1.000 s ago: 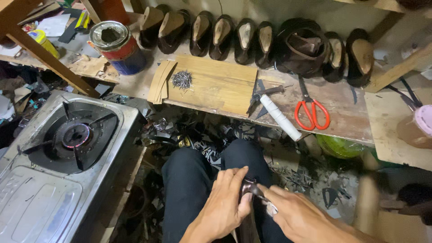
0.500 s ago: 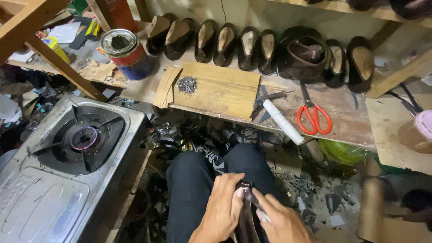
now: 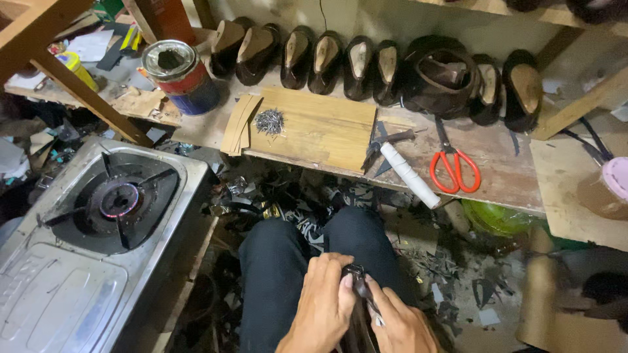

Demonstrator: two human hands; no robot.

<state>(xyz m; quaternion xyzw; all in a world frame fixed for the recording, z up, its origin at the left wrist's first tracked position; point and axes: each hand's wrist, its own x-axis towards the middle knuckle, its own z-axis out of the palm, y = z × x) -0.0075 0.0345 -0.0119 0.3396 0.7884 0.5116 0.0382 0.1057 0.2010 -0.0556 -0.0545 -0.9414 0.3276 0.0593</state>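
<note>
I sit with a dark shoe (image 3: pixel 356 307) held upright between my knees at the bottom of the head view. My left hand (image 3: pixel 324 307) wraps around its left side. My right hand (image 3: pixel 400 323) presses against its right side, fingers closed on it, with a small pale piece showing at the fingertips. Most of the shoe is hidden by both hands and the frame edge. Ahead on the low wooden bench (image 3: pixel 517 176) lie a hammer with a white handle (image 3: pixel 405 170), red-handled scissors (image 3: pixel 453 167) and a small heap of nails (image 3: pixel 269 121) on a wooden board (image 3: pixel 320 134).
A row of dark shoes on lasts (image 3: pixel 373 62) lines the back of the bench. An open tin can (image 3: pixel 182 77) stands at its left. A lit gas stove (image 3: pixel 98 229) sits at my left. Scraps litter the floor (image 3: pixel 451 274). A pink-lidded jar (image 3: pixel 608 186) is at right.
The view has tilted down and shifted slightly. My hands have stayed on the shoe; the right hand has drawn in closer against it.
</note>
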